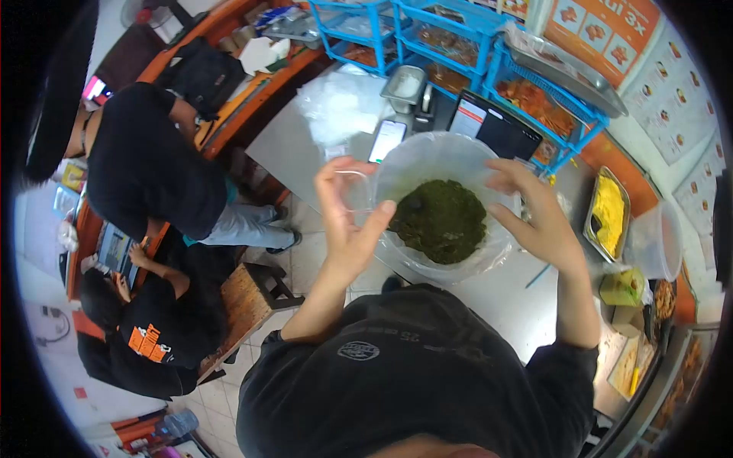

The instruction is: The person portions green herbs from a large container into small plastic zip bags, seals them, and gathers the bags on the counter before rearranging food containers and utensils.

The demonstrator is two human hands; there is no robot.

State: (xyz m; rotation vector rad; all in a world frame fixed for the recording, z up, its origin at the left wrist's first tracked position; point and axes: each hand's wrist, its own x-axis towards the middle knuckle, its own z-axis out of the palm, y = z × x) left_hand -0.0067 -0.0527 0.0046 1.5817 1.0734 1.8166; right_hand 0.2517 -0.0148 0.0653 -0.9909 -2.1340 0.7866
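Translucent bucket [416, 160] seems light, slightly flexible, best held from both sides. Left hand [347, 233] and right hand [540, 217] curve wide.

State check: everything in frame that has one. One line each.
Translucent tub: open-topped, partly filled
Green contents: dark, loose-looking mass
Left hand: open, at tub's left rim
Right hand: open, at tub's right side; contact unclear
Phone: screen lit
Tablet-like display: partly lit
Metal tray: uncovered, yellow food inside
Laptop: screen lit
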